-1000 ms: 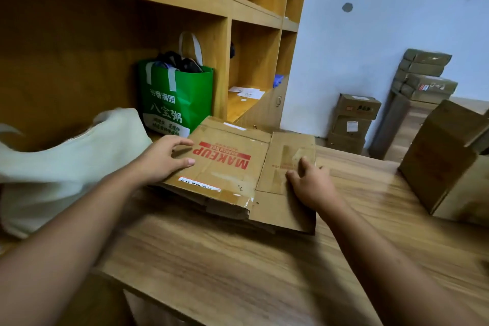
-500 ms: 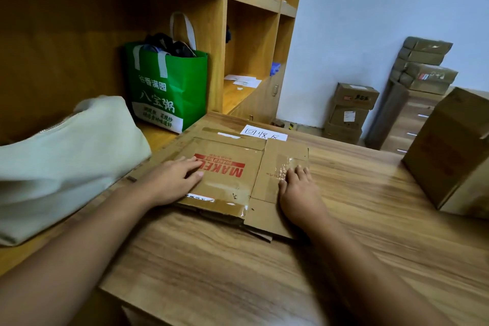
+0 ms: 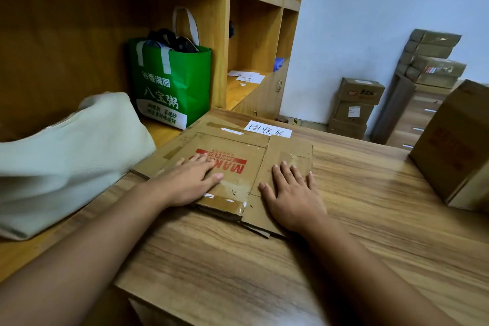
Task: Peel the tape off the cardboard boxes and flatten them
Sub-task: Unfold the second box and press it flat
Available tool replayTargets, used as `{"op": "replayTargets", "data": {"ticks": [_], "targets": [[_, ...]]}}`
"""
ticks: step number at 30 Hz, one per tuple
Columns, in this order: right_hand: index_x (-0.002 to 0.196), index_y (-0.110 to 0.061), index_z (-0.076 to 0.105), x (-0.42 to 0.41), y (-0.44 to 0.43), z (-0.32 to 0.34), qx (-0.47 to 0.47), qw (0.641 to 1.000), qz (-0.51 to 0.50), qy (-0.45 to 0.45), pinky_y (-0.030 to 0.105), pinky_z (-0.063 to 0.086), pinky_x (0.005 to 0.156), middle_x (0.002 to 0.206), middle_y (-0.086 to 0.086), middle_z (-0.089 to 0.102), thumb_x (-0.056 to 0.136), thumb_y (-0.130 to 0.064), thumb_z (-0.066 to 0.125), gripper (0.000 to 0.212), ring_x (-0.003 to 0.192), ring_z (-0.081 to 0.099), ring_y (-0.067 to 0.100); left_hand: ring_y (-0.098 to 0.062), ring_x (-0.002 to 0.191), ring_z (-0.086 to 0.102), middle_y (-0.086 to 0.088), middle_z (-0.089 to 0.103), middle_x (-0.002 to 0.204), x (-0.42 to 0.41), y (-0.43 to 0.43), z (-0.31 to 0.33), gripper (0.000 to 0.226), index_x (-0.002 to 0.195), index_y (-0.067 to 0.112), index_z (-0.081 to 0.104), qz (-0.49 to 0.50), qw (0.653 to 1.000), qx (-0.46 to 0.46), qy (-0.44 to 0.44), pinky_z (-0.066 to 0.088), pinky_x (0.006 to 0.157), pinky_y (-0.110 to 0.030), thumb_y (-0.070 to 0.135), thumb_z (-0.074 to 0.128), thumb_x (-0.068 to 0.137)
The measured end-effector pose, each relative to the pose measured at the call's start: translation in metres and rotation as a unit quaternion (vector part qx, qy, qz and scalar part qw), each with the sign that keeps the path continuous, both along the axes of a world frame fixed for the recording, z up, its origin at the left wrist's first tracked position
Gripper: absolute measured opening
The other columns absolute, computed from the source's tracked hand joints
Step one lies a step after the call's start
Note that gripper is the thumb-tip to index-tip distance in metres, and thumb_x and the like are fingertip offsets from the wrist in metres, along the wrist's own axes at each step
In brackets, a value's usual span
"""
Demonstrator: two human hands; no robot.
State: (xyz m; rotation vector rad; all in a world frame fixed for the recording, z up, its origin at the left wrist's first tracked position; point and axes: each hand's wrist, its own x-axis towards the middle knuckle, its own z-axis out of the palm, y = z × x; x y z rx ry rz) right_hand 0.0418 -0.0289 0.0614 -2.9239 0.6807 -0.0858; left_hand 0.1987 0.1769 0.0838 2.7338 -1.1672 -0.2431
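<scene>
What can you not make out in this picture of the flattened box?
Head view:
- The red print on the flattened box: partly covered by the left hand.
- Cardboard under the right hand: hidden by it.
- The upright box: cut off by the right edge.
- The labels on the far boxes: too small to read.

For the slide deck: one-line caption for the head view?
Left hand and right hand press flat on a flattened cardboard box on the wooden table, near a green bag.

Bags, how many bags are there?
2: a green bag standing in the wooden shelf, and a pale bag lying to its left. More may be hidden.
</scene>
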Motion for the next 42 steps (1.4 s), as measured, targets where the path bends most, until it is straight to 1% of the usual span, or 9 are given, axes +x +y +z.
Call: {"op": "replayTargets", "data": {"ticks": [5,8,12,17,24,29,34,39,42], "targets": [[0.163,-0.025,0.001,0.000,0.002,0.001,-0.011,1.000,-0.002,0.009,0.049,-0.011,0.125,0.171,-0.003,-0.006,0.100,-0.067,0.008,0.076,0.157,-0.009,0.016,-0.014,0.153,-0.004,0.002,-0.005,0.166,-0.007,0.001,-0.005,0.092,0.160,0.027,0.003,-0.004,0.999,0.018,-0.026,-0.003,0.122,-0.039,0.081,0.013,0.086],[0.163,-0.022,0.002,0.000,0.003,0.003,-0.018,1.000,0.008,-0.003,0.047,-0.011,0.125,0.171,-0.003,-0.007,0.102,-0.064,0.009,0.075,0.157,-0.009,0.014,-0.014,0.153,-0.005,0.005,-0.006,0.166,-0.006,0.001,-0.004,0.079,0.158,0.037,-0.001,-0.034,0.999,0.018,-0.030,0.000,0.124,-0.040,0.075,0.015,0.091],[0.163,-0.021,0.002,0.000,0.002,0.000,-0.014,0.999,0.024,-0.016,0.044,-0.007,0.127,0.170,-0.006,-0.005,0.104,-0.060,0.010,0.071,0.156,-0.008,0.011,-0.001,0.150,-0.007,0.015,-0.004,0.165,-0.007,-0.002,-0.009,0.056,0.156,0.040,-0.002,-0.111,0.993,-0.001,-0.033,-0.001,0.122,-0.029,0.054,0.016,0.105],[0.163,-0.023,0.002,0.002,-0.004,-0.004,0.000,1.000,0.031,-0.007,0.042,-0.005,0.127,0.170,-0.007,-0.004,0.103,-0.061,0.009,0.071,0.156,-0.007,0.009,0.006,0.147,-0.009,0.022,-0.006,0.162,-0.004,0.001,-0.016,0.052,0.156,0.042,-0.001,-0.118,0.993,-0.012,-0.022,-0.005,0.120,-0.024,0.050,0.012,0.106],[0.163,-0.023,0.005,0.001,-0.001,-0.004,0.005,0.999,0.026,-0.031,0.041,-0.005,0.127,0.170,-0.008,-0.002,0.103,-0.062,0.011,0.072,0.156,-0.005,0.009,0.008,0.147,-0.008,0.026,-0.005,0.161,-0.004,0.002,-0.012,0.066,0.154,0.049,0.001,-0.120,0.992,-0.023,-0.008,-0.003,0.121,-0.026,0.073,0.008,0.094],[0.163,-0.022,0.014,0.001,-0.001,-0.001,0.040,0.998,0.030,-0.046,0.041,-0.004,0.127,0.171,-0.006,0.004,0.104,-0.061,0.023,0.071,0.157,0.000,0.009,0.007,0.146,-0.006,0.022,-0.003,0.163,-0.006,0.000,-0.013,0.070,0.155,0.049,0.003,-0.112,0.993,-0.004,-0.024,-0.002,0.118,-0.024,0.076,0.015,0.092],[0.156,-0.017,0.036,-0.021,-0.011,0.025,0.188,0.955,0.040,-0.228,0.031,0.004,0.126,0.167,-0.001,0.025,0.107,-0.026,0.047,0.052,0.156,0.010,0.013,0.010,0.139,0.002,0.023,0.010,0.163,-0.014,-0.004,0.007,0.055,0.151,0.055,0.022,-0.126,0.989,-0.016,-0.080,0.002,0.113,-0.021,0.066,0.031,0.097],[0.147,-0.017,0.050,-0.075,-0.026,0.049,0.199,0.913,0.000,-0.355,0.003,0.010,0.113,0.156,-0.004,0.044,0.103,-0.009,0.050,0.045,0.151,0.025,0.005,0.006,0.140,0.031,0.037,0.032,0.148,-0.049,-0.008,0.043,0.038,0.133,0.063,0.043,-0.134,0.977,-0.155,-0.059,0.030,0.116,-0.032,0.052,0.048,0.098],[0.146,-0.024,0.052,-0.121,-0.039,0.056,0.207,0.899,-0.028,-0.384,0.017,0.021,0.121,0.152,-0.012,0.047,0.103,-0.011,0.051,0.045,0.145,0.031,-0.001,0.019,0.130,0.032,0.048,0.036,0.134,-0.093,-0.017,0.058,0.036,0.130,0.062,0.051,-0.154,0.957,-0.242,-0.048,0.032,0.105,-0.019,0.055,0.046,0.095]]}}
